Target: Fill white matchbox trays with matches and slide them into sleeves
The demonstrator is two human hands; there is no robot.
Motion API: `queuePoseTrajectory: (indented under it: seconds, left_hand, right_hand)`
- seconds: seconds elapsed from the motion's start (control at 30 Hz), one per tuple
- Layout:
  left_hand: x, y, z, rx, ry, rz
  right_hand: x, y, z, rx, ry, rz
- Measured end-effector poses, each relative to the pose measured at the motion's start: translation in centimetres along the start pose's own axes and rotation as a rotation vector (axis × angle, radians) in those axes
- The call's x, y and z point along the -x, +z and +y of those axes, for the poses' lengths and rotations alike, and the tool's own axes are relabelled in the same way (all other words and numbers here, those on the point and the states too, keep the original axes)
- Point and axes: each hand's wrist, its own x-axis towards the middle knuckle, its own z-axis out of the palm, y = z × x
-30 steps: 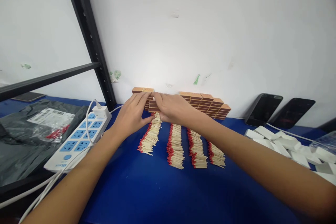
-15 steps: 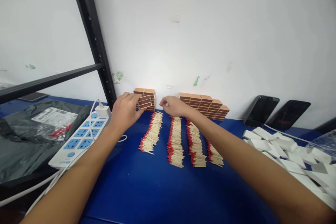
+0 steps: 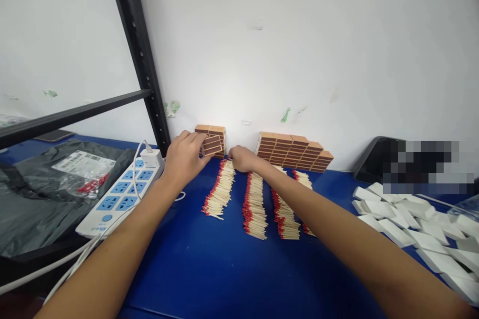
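Observation:
My left hand (image 3: 184,155) is closed round a matchbox (image 3: 211,145) with brown sides and pale edges, held up in front of a stack of matchboxes (image 3: 213,128) by the wall. My right hand (image 3: 243,158) has its fingers pinched together at the far end of the leftmost row of matches (image 3: 221,189); what is between the fingertips is hidden. Red-tipped matches form a second row (image 3: 255,207) below my right wrist. My right forearm partly covers a third row (image 3: 286,217) and another row (image 3: 304,179).
A longer matchbox stack (image 3: 294,152) stands against the wall. White box-like pieces (image 3: 415,219) are heaped at right, near a dark phone (image 3: 374,159). At left are a power strip (image 3: 116,194), a grey plastic bag (image 3: 33,194) and a black metal rack (image 3: 140,55).
My right hand has moved down to the far end of the leftmost match row, its fingers closing. My left hand still holds the matchbox. The whole view has shifted slightly.

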Motion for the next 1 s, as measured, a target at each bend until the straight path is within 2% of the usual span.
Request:
queuePoseTrajectory:
  seconds: [1.0]
  left_hand:
    - [0.0, -0.2, 0.2, -0.004, 0.032, -0.007]
  right_hand:
    - [2.3, 0.0, -1.9, -0.077, -0.112, 0.007]
